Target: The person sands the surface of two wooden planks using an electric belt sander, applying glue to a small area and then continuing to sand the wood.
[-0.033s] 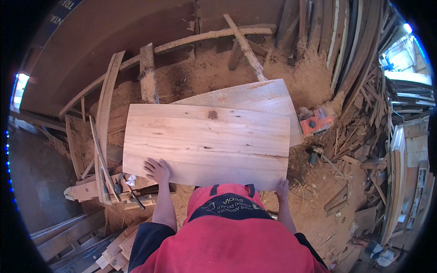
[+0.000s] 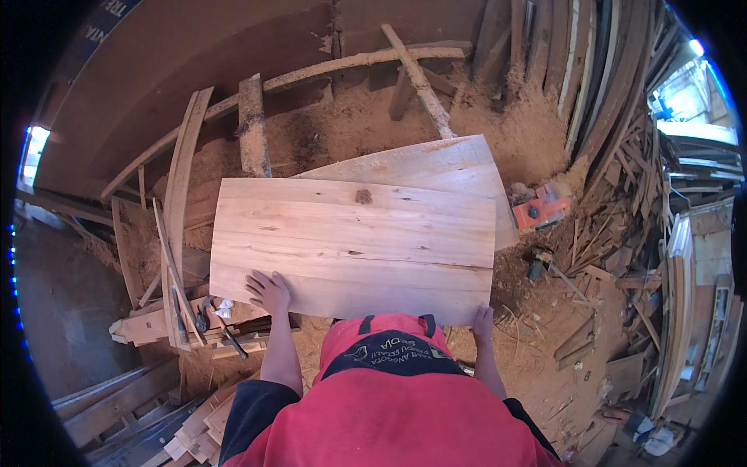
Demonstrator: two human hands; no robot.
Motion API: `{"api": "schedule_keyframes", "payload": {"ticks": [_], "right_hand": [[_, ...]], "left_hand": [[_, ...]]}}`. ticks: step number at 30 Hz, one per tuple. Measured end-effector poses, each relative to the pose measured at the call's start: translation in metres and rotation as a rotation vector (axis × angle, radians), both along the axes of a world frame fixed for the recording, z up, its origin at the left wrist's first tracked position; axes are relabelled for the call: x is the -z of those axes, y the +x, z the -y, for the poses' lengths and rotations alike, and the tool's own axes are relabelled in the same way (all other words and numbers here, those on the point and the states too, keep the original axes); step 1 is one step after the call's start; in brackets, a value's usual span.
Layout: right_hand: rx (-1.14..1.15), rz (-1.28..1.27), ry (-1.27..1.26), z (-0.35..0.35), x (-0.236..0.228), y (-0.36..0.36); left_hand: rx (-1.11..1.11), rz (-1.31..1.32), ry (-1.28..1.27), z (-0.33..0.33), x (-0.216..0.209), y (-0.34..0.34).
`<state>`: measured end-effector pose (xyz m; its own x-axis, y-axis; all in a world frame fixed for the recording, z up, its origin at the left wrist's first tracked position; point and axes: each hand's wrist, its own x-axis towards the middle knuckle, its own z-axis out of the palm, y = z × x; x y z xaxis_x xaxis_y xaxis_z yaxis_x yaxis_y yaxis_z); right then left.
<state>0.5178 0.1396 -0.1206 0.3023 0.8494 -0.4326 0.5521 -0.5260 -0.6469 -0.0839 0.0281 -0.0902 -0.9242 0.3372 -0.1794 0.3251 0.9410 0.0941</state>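
Nothing is shifting between frames: the left hand point(image 2: 268, 291) is pressing flat and open on the wide board point(image 2: 354, 241) near its front-left corner, while the right hand point(image 2: 482, 321) is curling over the front-right corner, so keeping both corners evenly loaded looks wise.

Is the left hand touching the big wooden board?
Touching. The head view shows the left hand lying flat, fingers spread, on the wooden board near its front edge.

left hand point(image 2: 268, 290) flat (fingers spread), right hand point(image 2: 482, 321) curled
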Motion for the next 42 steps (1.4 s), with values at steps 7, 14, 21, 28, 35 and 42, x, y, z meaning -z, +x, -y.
{"api": "schedule_keyframes", "payload": {"ticks": [7, 14, 21, 28, 35, 42], "right_hand": [[-0.108, 0.110, 0.219, 0.001, 0.035, 0.033], [-0.113, 0.237, 0.214, -0.007, -0.011, 0.002], [-0.048, 0.153, -0.053, 0.001, -0.025, 0.004], [-0.050, 0.109, -0.043, -0.008, -0.033, -0.013], [-0.047, 0.136, 0.066, 0.005, -0.018, 0.003], [0.010, 0.210, -0.010, 0.012, -0.024, 0.014]], "left_hand": [[0.009, 0.020, 0.072, -0.016, -0.018, 0.007], [-0.141, -0.052, 0.258, -0.039, -0.030, -0.012], [-0.686, -0.009, 1.019, -0.112, -0.012, -0.040], [0.798, 1.288, 0.526, -0.210, -0.041, 0.178], [0.431, 0.951, 0.735, -0.164, -0.054, 0.010], [-0.618, -0.274, 0.758, -0.017, -0.051, -0.172]]}}
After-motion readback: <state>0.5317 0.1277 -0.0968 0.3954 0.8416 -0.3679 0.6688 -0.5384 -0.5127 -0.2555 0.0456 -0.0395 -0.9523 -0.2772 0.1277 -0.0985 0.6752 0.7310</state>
